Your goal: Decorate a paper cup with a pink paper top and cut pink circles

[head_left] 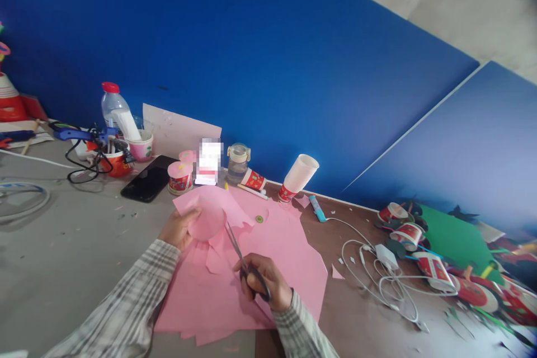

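My left hand (179, 228) grips a piece of pink paper (206, 221) by its left side, the thumb lying on top. A rounded outline shows in that paper, and a loose strip curls away above it. In my right hand (262, 279) is a pair of scissors (235, 243), fingers through the dark handles. The blades point up and left, with their tips at the right edge of the rounded paper. Whether the blades are parted is hard to make out. Below both hands lie large pink sheets (289, 268) with smaller cut scraps on them.
Behind the sheets stand stacked paper cups (300, 176), a glass jar (238, 161) and a lit phone (208, 162). A dark phone (151, 179) and a cup of tools (115, 159) are at left. White cables (394, 279) and decorated cups (434, 271) lie at right, before a blue partition (251, 56).
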`<state>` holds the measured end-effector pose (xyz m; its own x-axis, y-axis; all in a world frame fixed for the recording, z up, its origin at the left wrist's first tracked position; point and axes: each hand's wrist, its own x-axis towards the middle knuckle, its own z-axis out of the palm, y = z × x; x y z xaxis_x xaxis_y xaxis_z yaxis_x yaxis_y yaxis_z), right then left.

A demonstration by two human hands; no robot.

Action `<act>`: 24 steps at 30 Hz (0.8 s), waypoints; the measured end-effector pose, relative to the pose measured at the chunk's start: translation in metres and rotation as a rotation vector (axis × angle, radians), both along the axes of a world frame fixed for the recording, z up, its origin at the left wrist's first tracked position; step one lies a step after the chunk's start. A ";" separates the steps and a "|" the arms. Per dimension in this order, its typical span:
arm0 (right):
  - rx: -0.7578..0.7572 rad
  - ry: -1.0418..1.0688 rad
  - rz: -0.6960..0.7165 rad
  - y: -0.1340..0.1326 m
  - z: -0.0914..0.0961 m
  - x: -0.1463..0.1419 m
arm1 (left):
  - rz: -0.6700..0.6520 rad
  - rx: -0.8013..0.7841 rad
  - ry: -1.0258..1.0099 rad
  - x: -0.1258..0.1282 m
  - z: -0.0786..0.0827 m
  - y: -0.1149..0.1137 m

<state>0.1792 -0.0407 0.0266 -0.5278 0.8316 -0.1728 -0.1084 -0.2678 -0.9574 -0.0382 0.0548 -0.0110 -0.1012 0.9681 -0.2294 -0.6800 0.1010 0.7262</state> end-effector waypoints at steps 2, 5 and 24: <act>-0.007 0.032 0.059 0.002 0.000 0.007 | 0.026 0.016 0.030 0.000 0.000 0.000; -0.013 0.107 0.062 0.005 -0.001 0.012 | 0.019 0.032 0.075 0.002 0.002 -0.003; -0.024 0.116 0.083 0.009 0.004 0.024 | -0.023 0.066 -0.011 -0.003 0.004 -0.005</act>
<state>0.2030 -0.0319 0.0301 -0.6122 0.7806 -0.1260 -0.1943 -0.3030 -0.9330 -0.0414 0.0497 -0.0072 -0.0762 0.9832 -0.1662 -0.6858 0.0693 0.7245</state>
